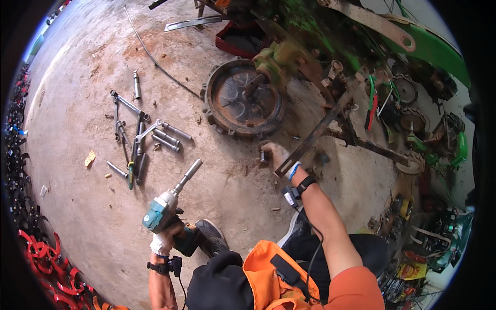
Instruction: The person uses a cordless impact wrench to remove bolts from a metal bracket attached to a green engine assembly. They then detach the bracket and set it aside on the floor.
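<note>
My left hand (164,238), in a pale glove, is wrapped round the handle of a teal and grey cordless impact wrench (161,209). A long silver socket (192,172) on its nose points up and to the right, away from me. Low over the floor, my gloved right hand (276,152) is closed on a short metal part (265,156), which looks like a bolt or a small socket. Its fingertips are dirty and partly hidden. Just beyond that hand lies a heavy lugged wheel (243,101), rusty inside, under a greenish shaft housing (279,62).
Wrenches (128,103) and long sockets (166,139) lie on the concrete to the left. A slotted metal bar (310,142) reaches over my right wrist from the green machine (330,31). Red curved parts (49,258) are piled at lower left. A red tray (240,41) stands behind the wheel.
</note>
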`<state>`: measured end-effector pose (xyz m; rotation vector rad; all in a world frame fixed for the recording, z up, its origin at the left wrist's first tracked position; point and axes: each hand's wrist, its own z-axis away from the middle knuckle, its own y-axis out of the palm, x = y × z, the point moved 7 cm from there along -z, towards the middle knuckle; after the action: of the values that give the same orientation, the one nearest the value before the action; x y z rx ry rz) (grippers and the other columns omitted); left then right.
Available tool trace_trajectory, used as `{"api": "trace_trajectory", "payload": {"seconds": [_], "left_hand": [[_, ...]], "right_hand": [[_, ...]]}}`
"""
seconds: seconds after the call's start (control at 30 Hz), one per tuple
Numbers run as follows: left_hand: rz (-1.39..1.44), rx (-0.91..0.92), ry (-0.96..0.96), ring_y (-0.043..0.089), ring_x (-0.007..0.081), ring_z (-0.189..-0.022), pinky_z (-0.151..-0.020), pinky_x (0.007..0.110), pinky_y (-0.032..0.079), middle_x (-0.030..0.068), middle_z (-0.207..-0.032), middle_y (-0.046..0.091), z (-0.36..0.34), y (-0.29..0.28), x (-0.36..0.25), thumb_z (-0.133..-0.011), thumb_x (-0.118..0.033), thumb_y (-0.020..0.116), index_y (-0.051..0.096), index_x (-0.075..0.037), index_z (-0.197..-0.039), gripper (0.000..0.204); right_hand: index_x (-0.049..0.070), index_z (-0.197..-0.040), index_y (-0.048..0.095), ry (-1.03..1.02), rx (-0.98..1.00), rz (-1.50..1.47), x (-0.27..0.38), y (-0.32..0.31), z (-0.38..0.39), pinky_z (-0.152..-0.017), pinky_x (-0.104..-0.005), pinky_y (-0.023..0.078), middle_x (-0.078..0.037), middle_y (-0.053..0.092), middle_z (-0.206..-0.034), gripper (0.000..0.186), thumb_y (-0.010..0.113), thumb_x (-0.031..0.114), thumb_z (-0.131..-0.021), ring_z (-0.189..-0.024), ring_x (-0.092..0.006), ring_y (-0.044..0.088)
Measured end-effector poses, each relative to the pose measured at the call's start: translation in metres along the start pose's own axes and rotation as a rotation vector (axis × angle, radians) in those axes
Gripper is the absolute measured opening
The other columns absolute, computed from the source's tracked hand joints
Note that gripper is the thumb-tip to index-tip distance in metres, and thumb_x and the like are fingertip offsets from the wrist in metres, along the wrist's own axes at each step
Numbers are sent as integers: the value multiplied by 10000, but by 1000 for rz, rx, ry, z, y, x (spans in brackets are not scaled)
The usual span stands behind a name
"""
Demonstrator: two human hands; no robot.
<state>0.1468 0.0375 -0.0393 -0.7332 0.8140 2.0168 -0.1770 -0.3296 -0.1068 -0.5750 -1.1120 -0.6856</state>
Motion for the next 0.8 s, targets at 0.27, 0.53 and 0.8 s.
{"api": "trace_trajectory", "payload": {"seconds": [0.27, 0.53, 0.8], "left_hand": [[-138, 45, -64, 584, 154, -597, -547, 312, 462, 19, -762, 606, -27, 33, -16, -924, -13, 742, 657, -9, -1234, 321], [-103, 208, 58, 600, 157, -627, -571, 315, 476, 17, -794, 641, -67, 99, -48, -935, -30, 774, 672, -20, -1225, 308], [-80, 374, 348, 577, 127, -723, -635, 299, 471, 3, -849, 623, -143, 206, -101, -1026, -108, 766, 681, -37, -1175, 186]], "right_hand": [[9, -1458, 666, 411, -226, 702, -45, -69, 61, -1142, -472, 517, -288, 698, -1460, 646, 736, 395, -945, -1380, -462, 644], [19, -1456, 675, 334, -214, 836, 56, -81, 76, -1160, -524, 511, -308, 692, -1443, 674, 728, 483, -970, -1365, -487, 632], [17, -1304, 759, 335, 1, 1076, 230, -125, 102, -1082, -505, 551, -277, 762, -1263, 498, 650, 404, -1010, -1252, -459, 696]]}}
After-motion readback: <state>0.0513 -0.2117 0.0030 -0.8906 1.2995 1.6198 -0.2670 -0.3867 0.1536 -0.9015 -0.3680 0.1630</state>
